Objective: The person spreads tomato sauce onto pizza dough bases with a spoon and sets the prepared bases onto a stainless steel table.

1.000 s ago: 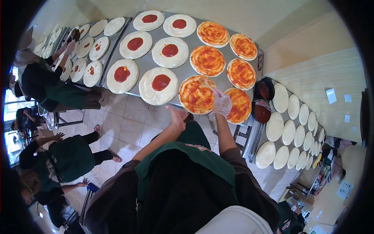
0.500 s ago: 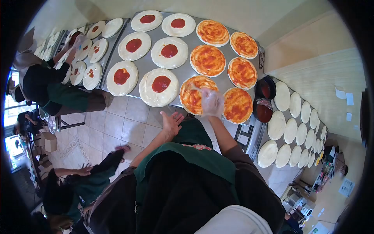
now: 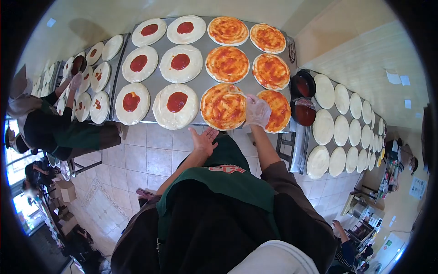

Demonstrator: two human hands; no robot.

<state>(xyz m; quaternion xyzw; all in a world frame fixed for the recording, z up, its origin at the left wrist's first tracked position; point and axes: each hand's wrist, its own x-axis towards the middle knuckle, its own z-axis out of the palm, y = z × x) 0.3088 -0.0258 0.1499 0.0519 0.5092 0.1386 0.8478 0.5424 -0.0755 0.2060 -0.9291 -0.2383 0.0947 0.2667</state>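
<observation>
My right hand (image 3: 258,112), in a clear plastic glove, is over the right edge of a sauced dough round (image 3: 222,108), at the gap beside another sauced round (image 3: 279,112). Its fingers look loosely extended with nothing in them, though the glove blurs them. Bare and palm up, my left hand (image 3: 204,141) is open and empty just off the table's front edge. Left of the sauced round lies a pale dough round (image 3: 165,109) with a red sauce pool (image 3: 177,102) in its middle.
Several more rounds share the metal table (image 3: 153,91), some spread, some with sauce pools. Two dark sauce pots (image 3: 305,112) stand at its right end. Plain dough rounds (image 3: 323,127) cover a table further right. A co-worker (image 3: 50,123) holds a pot over rounds at left.
My right hand has moved from the sauced round rightward to its edge. My view has shifted slightly. My left hand remains open. A person at lower left has gone out of view.
</observation>
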